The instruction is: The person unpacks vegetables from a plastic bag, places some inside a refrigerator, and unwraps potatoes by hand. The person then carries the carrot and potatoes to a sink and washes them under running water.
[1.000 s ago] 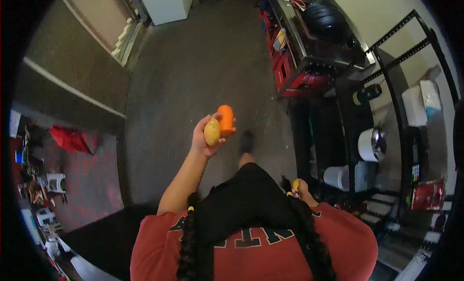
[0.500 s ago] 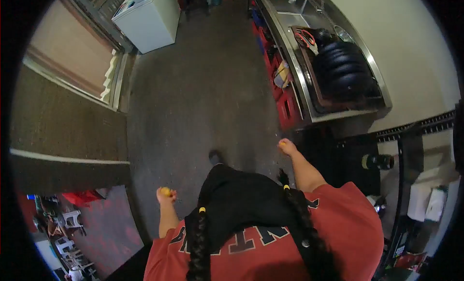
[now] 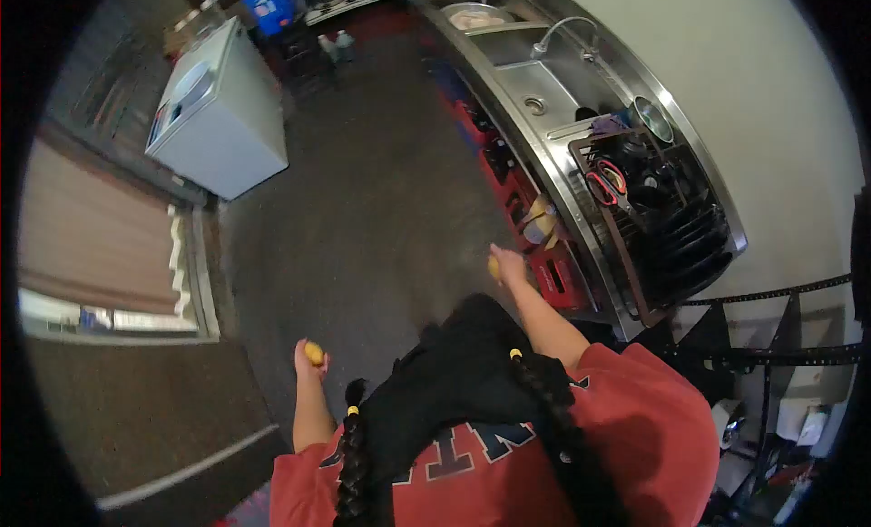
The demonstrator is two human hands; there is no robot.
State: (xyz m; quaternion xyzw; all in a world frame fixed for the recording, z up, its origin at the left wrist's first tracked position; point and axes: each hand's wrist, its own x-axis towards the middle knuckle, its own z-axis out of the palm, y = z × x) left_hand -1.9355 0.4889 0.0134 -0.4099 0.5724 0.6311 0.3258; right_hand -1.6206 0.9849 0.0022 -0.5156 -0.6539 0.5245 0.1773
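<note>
My left hand (image 3: 309, 360), low and left of my body, is closed round a yellow potato (image 3: 314, 353) that shows on top of the fingers. The orange carrot does not show in this view. Farther forward on the right, my right hand (image 3: 508, 265) holds another yellowish potato (image 3: 494, 269), partly hidden by the fingers. This hand is over the floor, just left of the red crates (image 3: 558, 275) under the sink counter.
A steel sink counter (image 3: 553, 92) runs along the right, with a dish rack (image 3: 626, 246) of dark plates and red-handled scissors (image 3: 610, 182). A white chest appliance (image 3: 222, 119) stands at the left. Black shelving (image 3: 771, 355) is at lower right.
The view has turned and moved forward, bringing more of the sink and white appliance in. My left hand has lowered since a second ago; my right arm now reaches forward. The carrot has gone from sight.
</note>
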